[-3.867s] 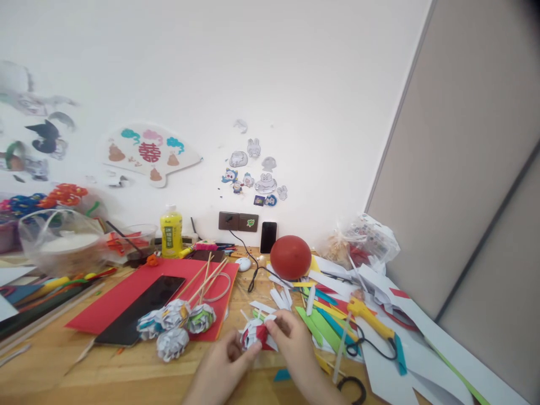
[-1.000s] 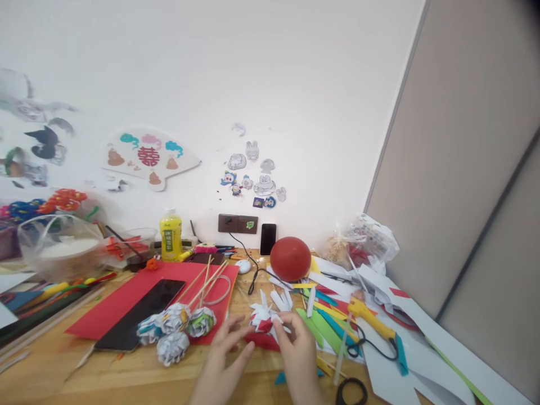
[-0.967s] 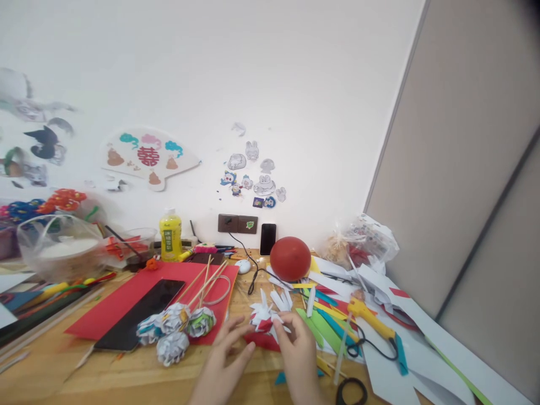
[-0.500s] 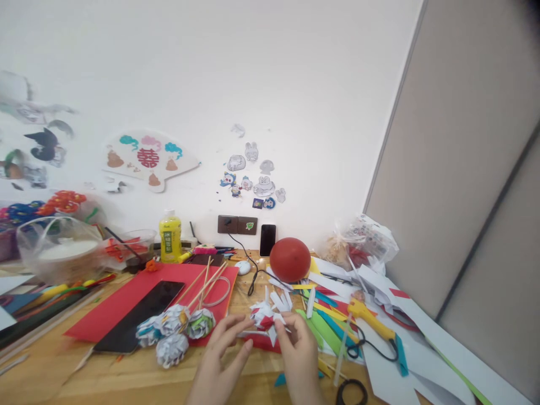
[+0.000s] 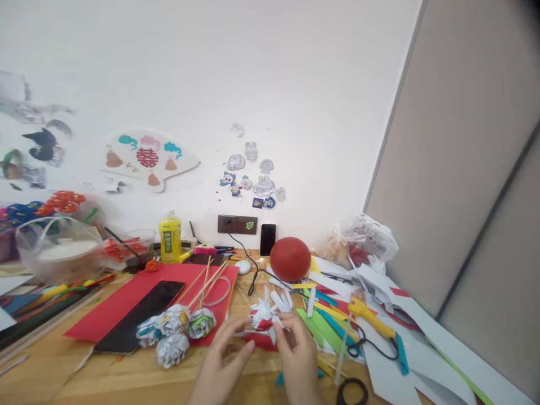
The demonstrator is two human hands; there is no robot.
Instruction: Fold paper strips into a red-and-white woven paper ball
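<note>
A white folded-paper flower (image 5: 261,314) with pointed petals and a red patch sits between my hands, low over the table. My right hand (image 5: 298,351) pinches its lower right side between thumb and fingers. At its left edge, the curved fingers of my left hand (image 5: 223,354) reach the paper, with the thumb held apart from them. Under the flower lies a piece of red paper (image 5: 262,341), partly hidden by my fingers. Several crumpled paper balls (image 5: 172,350), some with wooden sticks, lie left of my hands.
A black tablet-like slab (image 5: 141,320) rests on a red sheet (image 5: 109,301). Behind are a yellow bottle (image 5: 170,236), a phone (image 5: 268,239) and a red balloon (image 5: 290,259). To the right lie a yellow glue gun (image 5: 367,315), paper strips (image 5: 323,329) and scissors handles (image 5: 352,391).
My left thumb and fingers have parted slightly more, and the flower has turned a little. My right hand keeps its pinch on the flower.
</note>
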